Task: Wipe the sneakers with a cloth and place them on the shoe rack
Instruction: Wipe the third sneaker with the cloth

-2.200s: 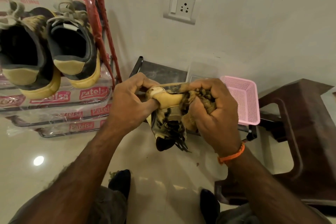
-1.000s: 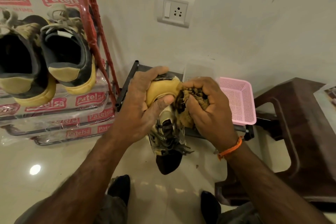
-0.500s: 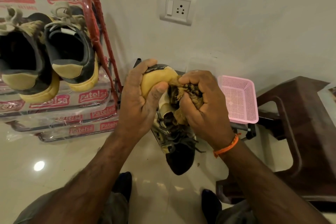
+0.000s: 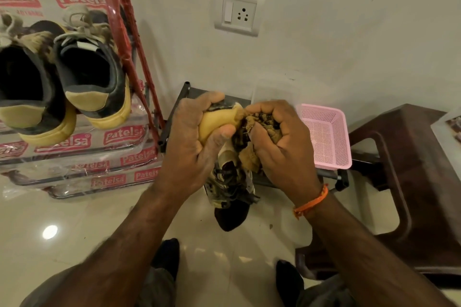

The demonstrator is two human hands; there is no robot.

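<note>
Sneaker (image 4: pixel 230 177) tipped further toe-down, left hand (image 4: pixel 192 147) gripping heel, right hand (image 4: pixel 279 147) seemingly clutching cloth (image 4: pixel 259 129).

Sneaker (image 4: pixel 230 182) turned toe-down since 2 s ago; left hand (image 4: pixel 197 147) regripped its yellow heel.

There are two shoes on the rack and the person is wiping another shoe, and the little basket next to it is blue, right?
Almost. The basket is pink, not blue, as the head view shows. The rest is right: two shoes sit on the rack, and the left hand holds another shoe while the right hand presses a cloth against it.
</note>
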